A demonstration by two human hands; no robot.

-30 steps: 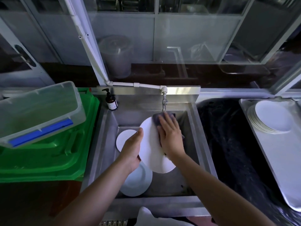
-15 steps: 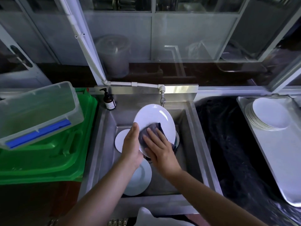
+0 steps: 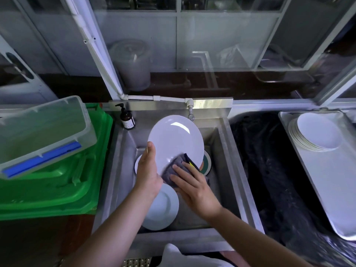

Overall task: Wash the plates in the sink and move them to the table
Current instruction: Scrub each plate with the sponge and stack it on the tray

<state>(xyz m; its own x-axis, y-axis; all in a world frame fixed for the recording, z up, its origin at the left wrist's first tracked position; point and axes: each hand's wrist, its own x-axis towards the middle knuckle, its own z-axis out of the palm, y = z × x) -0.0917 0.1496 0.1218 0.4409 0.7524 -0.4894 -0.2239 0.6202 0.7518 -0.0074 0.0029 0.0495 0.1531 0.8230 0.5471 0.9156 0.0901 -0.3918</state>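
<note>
Dim, cool bluish light falls from above and behind the sink point(image 3: 227, 143); a bright glare streak sits on the raised plate point(image 3: 173, 139) above the basin; the cloth point(image 3: 174, 170) smears with motion blur; straight window frames beyond the sink bow near the edges; lower corners fall into dark shadow.

Four loose plates point(image 3: 176, 140), one plate stack point(image 3: 316, 134), one cloth point(image 3: 176, 168), one bottle point(image 3: 126, 118)

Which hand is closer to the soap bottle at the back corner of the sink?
Left. The left hand grips the plate edge, below and right of the soap bottle. The right hand presses the cloth, farther right and nearer the person.
</note>
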